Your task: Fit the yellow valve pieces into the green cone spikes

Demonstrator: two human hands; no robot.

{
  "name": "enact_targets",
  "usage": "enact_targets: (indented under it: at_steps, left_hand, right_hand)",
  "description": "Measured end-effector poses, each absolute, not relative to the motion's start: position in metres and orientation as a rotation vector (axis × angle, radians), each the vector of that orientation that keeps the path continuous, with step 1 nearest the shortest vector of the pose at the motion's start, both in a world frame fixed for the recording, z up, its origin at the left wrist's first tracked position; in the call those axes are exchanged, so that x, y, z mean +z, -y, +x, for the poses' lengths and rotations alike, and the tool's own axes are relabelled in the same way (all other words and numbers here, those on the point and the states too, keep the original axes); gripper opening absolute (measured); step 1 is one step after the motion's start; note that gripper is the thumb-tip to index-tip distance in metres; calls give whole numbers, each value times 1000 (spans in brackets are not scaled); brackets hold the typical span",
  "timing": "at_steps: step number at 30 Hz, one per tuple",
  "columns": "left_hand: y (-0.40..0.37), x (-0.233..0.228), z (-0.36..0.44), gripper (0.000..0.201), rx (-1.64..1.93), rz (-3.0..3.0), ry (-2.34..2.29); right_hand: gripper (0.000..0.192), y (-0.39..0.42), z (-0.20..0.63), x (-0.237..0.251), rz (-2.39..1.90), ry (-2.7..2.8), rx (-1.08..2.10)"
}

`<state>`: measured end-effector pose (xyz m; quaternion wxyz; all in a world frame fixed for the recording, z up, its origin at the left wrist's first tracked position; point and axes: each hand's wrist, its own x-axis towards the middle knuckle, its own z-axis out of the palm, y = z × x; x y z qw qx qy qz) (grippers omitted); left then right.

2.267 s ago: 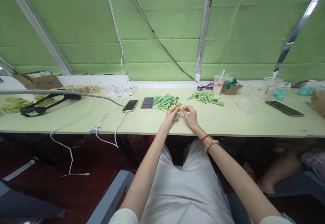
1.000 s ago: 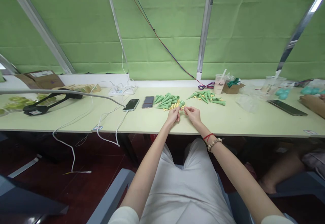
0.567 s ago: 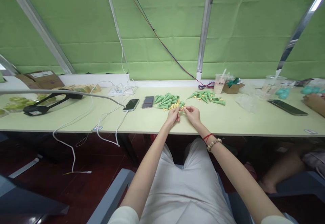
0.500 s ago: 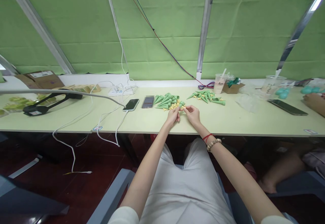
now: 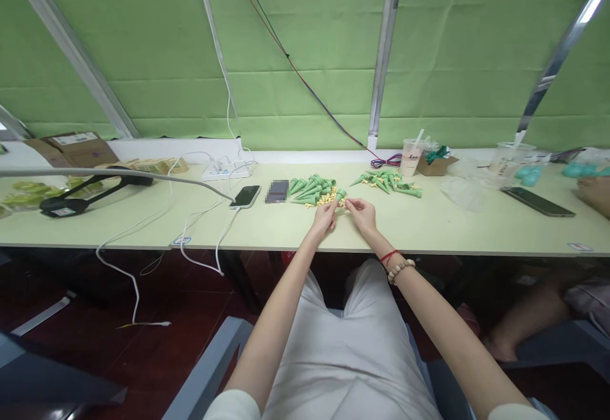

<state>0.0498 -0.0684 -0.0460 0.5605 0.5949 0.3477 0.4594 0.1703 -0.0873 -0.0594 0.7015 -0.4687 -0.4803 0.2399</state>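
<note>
My left hand (image 5: 325, 218) pinches a green cone (image 5: 338, 196) whose wide end points away from me. My right hand (image 5: 362, 213) meets it fingertip to fingertip and pinches a small yellow piece (image 5: 347, 203) at the cone. Just beyond my fingers lies a pile of green cones (image 5: 309, 189) with loose yellow pieces (image 5: 325, 199) scattered at its near side. A second pile of green cones (image 5: 388, 182) with yellow parts lies further right on the pale green table (image 5: 286, 226).
A phone on a white cable (image 5: 244, 196) and a dark small object (image 5: 277, 190) lie left of the piles. A drink cup (image 5: 410, 156), a small box (image 5: 433, 164), clear bags (image 5: 464, 191) and another phone (image 5: 537, 202) sit right. Another person's hand (image 5: 593, 190) shows at far right.
Both hands stay together at the near edge of the cone pile, shifting only slightly; the fingers keep working the cone and the yellow piece. The other person's hand at far right moved a little.
</note>
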Motion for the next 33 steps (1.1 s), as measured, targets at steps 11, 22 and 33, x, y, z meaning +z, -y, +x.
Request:
enact_targets:
  at_steps: [11,22,33]
  left_hand:
    - [69,-45,52,40,1082,1418,-810]
    - [70,-44,50,41,1088,1399,-805]
    - [69,-45,50,42,1086,1382,-799]
  right_hand:
    - [38,87,172,-59,-1074,1077,478]
    - [43,89,171,-57,-1066,1090,511]
    - [52,88,171,-56,-1088,1036,539]
